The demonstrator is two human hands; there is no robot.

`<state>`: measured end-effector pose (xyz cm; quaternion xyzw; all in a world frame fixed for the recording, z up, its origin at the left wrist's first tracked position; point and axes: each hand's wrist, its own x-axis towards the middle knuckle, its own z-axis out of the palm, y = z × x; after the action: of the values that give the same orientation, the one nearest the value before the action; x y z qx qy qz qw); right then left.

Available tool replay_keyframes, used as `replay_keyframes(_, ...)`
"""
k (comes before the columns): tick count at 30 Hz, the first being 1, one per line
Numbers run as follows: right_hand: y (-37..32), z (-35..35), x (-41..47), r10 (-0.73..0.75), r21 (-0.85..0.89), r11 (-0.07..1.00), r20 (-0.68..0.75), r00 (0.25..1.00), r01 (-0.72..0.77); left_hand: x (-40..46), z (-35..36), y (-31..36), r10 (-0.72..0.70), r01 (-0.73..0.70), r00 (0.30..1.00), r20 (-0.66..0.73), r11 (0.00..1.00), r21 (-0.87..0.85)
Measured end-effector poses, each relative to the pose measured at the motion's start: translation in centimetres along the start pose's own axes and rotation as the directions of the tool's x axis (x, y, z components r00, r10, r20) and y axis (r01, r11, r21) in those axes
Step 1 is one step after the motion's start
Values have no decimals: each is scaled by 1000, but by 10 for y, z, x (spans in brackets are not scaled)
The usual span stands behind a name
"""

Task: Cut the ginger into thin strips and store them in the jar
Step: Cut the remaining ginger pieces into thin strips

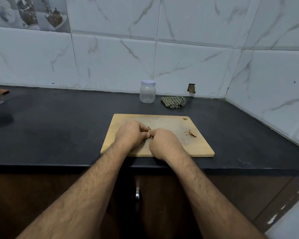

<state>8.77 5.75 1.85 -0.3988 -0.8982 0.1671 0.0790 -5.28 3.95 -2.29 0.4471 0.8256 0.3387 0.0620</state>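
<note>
Left hand (131,135) curled, knuckles up, on wooden cutting board (162,150); fingers pinch the ginger piece (149,129). Right hand (164,144) touching it, fist closed; held tool hidden, cannot tell. Peel scraps (191,133) right. Board near front surface (59,126) edge; lidded jar (147,91) behind, well apart.

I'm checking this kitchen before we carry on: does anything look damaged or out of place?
Yes. The wall tile behind the crumpled cloth has a broken hole at its base, showing brown behind. A few ginger scraps lie loose on the cutting board. The jar stands upright, lid on.
</note>
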Motion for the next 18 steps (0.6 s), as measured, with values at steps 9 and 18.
replay_keyframes(9,14,-1,-40,-18,-15,1000,33,999,18,-1,0,1,-16,16,1000,-3,1000,13)
replay_keyframes(18,15,1,-32,15,61,998,-37,999,-13,2,-2,-1,-5,4,996,91,1000,11)
